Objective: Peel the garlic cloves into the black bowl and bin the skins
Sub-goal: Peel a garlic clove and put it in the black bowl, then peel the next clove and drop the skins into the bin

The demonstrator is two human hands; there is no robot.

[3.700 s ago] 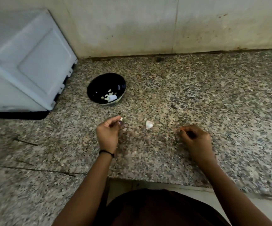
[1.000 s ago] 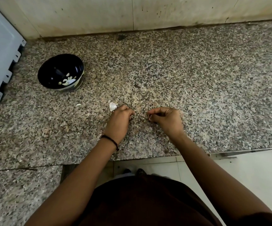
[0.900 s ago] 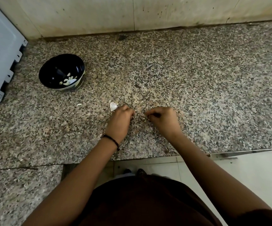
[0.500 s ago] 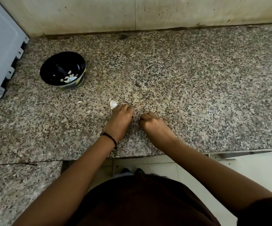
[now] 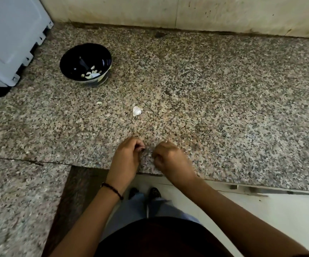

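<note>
White papery garlic, feather-light. Left grip (image 5: pixel 129 156) and right grip (image 5: pixel 168 158) both sit curled at the counter (image 5: pixel 224 108) edge; can't tell if they pinch anything. Loose clove (image 5: pixel 137 110) lies just beyond, black bowl (image 5: pixel 71 58) further left. I'd pinch the clove's firm sides, skin's slippery.

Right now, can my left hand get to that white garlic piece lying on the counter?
Probably yes. The garlic piece lies alone on the counter just beyond the left hand, with nothing between them. Its fingers are curled, and I cannot tell whether they hold something.
</note>
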